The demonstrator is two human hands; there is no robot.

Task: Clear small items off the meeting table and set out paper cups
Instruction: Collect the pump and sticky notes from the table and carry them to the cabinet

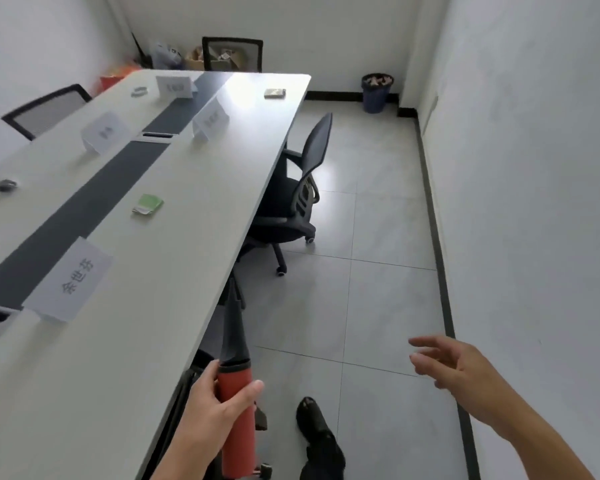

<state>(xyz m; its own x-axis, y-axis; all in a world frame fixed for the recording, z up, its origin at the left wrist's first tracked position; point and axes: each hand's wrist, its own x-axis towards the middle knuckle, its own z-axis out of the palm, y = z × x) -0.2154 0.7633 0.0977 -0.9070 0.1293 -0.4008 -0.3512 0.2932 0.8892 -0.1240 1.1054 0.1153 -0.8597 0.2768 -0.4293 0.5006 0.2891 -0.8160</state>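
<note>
Head view shows the meeting table [174,237] far from cleared: a green packet [148,204] lies near its middle, a small tan pack [274,93] sits toward its far right corner, and a dark small item [6,185] rests on its left half, among paper name cards [72,279]. No paper cups are visible anywhere, so I judge both clearing and cup-setting remain. Just off the table's near right edge, the left hand [212,407] has its fingers [255,388] wrapped tight around a red-handled tool with a dark tapered nozzle [235,382]. The right hand [454,362] hangs well clear of the table, fingers spread, holding nothing.
</note>
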